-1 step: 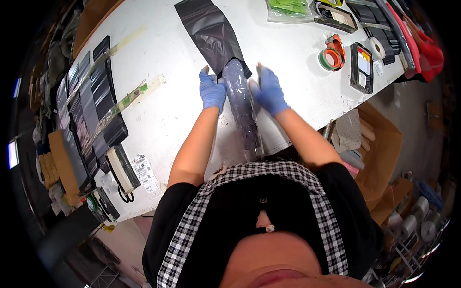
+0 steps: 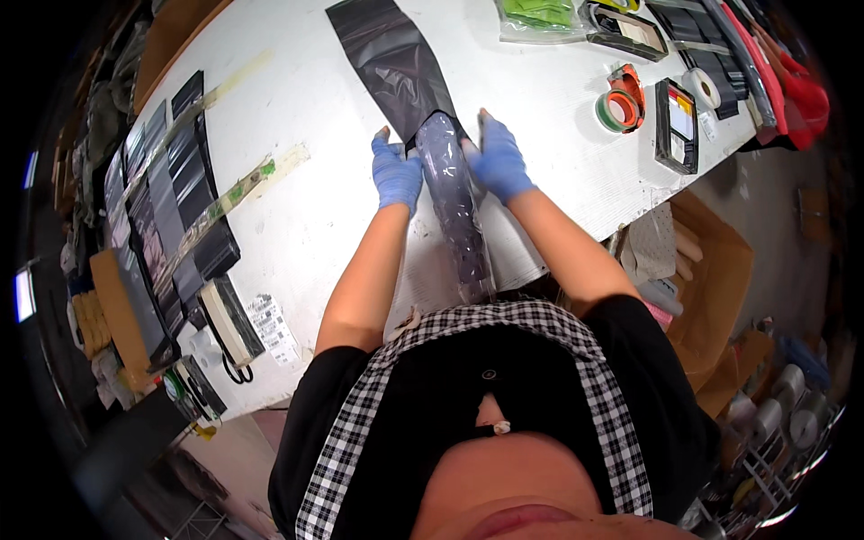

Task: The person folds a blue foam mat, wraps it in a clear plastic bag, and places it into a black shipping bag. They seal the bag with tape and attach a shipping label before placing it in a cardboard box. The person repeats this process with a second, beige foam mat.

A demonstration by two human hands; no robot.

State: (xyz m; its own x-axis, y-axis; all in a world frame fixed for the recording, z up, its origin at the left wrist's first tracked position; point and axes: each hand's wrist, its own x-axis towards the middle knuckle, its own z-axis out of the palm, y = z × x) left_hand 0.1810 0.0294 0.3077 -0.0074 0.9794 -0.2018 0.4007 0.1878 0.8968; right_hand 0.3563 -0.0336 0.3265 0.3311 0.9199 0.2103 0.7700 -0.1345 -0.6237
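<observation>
The fingers of the right hand (image 2: 499, 164) are extended and loosely spread, not clenched, with the thumb reaching in to the corner of a long, flat bag of glossy black plastic (image 2: 393, 67). Those of the left hand (image 2: 396, 175) are slightly bent, its thumb beside the bag's mouth; whether it pinches the lip cannot be told. Both hands wear blue gloves with bare fingertips showing.

Taking the mouth as the clock's centre, the hands sit at nine and three, and the bag stretches toward eleven. A long, narrow, dark bundle in shiny clear plastic (image 2: 453, 193) lies between them, running toward five and ending near the edge of the white table (image 2: 310, 211). Only its upper end appears to be inside the bag; most of its length is outside, and the bag's far part looks flat and unfilled.

Farther out, the left forearm (image 2: 362, 270) slants in from seven, the right forearm (image 2: 571, 247) from four, elbows bent.
</observation>
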